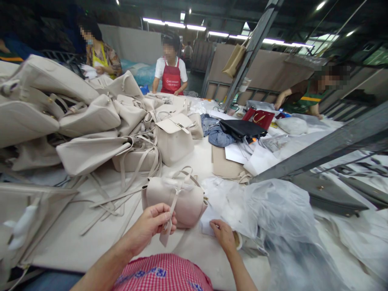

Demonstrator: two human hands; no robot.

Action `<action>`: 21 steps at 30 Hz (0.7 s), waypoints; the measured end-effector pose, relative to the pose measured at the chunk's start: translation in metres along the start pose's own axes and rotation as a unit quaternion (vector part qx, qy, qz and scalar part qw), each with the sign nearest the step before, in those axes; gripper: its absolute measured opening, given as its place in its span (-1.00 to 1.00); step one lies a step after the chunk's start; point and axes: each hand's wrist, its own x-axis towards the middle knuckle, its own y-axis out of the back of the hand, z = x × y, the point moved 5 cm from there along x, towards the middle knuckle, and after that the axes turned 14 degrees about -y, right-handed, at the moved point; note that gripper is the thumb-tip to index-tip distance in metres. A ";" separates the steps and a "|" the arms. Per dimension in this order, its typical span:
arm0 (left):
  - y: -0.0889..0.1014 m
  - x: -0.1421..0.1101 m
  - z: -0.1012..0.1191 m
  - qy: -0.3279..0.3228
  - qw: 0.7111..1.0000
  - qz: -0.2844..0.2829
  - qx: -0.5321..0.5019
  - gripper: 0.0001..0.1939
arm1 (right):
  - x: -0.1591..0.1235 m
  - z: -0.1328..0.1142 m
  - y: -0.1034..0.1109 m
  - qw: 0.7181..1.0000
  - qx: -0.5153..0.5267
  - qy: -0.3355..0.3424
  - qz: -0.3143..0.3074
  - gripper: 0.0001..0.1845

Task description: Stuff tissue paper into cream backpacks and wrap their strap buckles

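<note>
The left hand's (159,218) fingers pinched a slim beige strap (173,201), seemingly light and limp. Behind it the beige flap handbag (186,207) sat upright on the desk (189,244), probably light, soft-sided and easily creased, best lifted by its top handle (190,171). Rightward, white paper (207,227) met the right hand's (223,235) fingers, whether gripped I couldn't tell

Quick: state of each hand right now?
Left hand: closed, holding a beige strap.
Right hand: at the white paper; whether its grip is closed cannot be told.
</note>
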 end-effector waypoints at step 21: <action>0.012 0.001 -0.025 0.054 0.981 -0.014 -0.186 -0.68 | -0.085 0.010 -0.049 0.954 -0.181 0.187 0.149 -0.76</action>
